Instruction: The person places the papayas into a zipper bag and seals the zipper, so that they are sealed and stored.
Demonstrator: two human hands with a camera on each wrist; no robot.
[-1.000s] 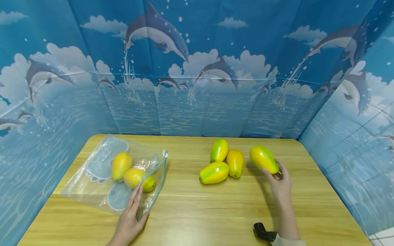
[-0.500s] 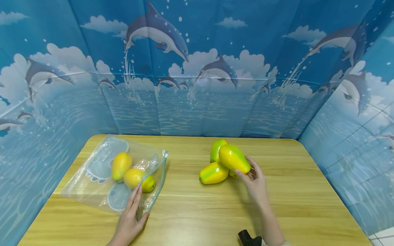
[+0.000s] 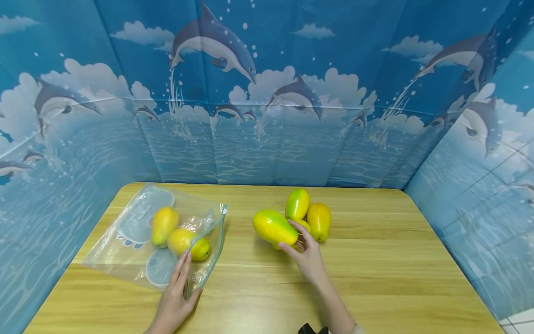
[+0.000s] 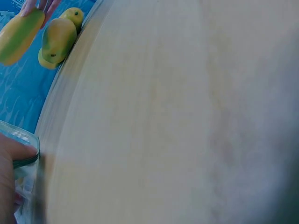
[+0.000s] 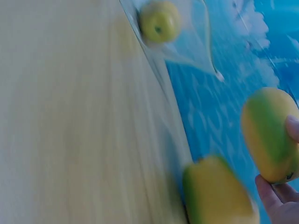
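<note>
My right hand [image 3: 308, 260] holds a yellow-green papaya [image 3: 274, 226] up off the table, thumb on its near side and fingers at its right end. It hangs over another papaya [image 3: 304, 226], partly hiding it. Two more papayas lie just behind and to the right, one greener [image 3: 297, 204] and one yellower [image 3: 319, 221]. At the left, my left hand [image 3: 175, 292] holds the mouth of a clear zip bag [image 3: 133, 266], fingers on its upper lip and thumb at the lower one. Inside the bag lie two papayas, one upright [image 3: 164, 226] and one near the mouth [image 3: 187, 243].
The wooden table [image 3: 258, 297] has its back edge against a blue dolphin-print curtain [image 3: 258, 153]. A black object [image 3: 310, 329] shows beside my right forearm at the bottom edge. The bag has a zip slider [image 3: 225, 209] at its far corner.
My right hand has carried the papaya leftward, from right of the group, across it, to its left side. The left hand and the bag stay in place.
</note>
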